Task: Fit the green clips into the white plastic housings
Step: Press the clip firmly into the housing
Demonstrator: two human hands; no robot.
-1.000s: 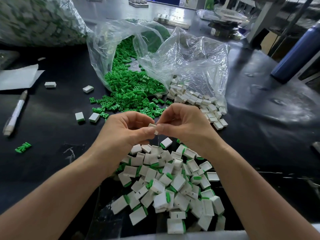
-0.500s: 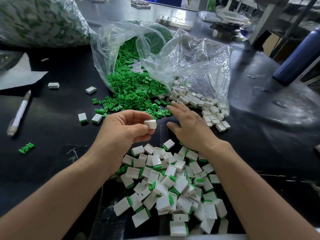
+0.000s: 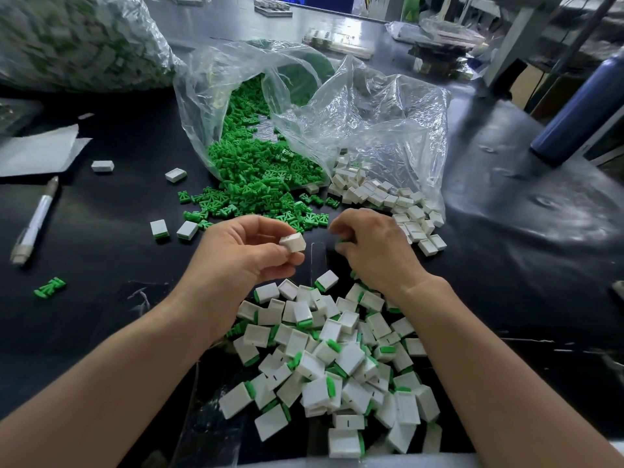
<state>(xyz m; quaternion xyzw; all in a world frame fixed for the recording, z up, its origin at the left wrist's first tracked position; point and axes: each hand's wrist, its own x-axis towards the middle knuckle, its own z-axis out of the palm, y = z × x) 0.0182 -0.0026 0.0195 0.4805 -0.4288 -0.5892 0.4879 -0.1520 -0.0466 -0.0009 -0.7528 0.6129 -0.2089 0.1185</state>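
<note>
While the left hand (image 3: 243, 255) pinches one white housing (image 3: 293, 242) just above the black worktop (image 3: 101, 238), the right hand (image 3: 371, 251) sits close beside it, fingers curled round a green clip (image 3: 341, 243); more loose clips (image 3: 256, 177) spill from the clear bag (image 3: 388, 123) behind; the fitted pile (image 3: 337, 363) lies under both wrists.

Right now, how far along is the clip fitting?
Done: a near pile of white plastic housings with green clips fitted. In hand: the left hand pinches a white housing showing no green; the right hand pinches a green clip. Left: loose green clips and empty white housings spilling from clear plastic bags.
</note>
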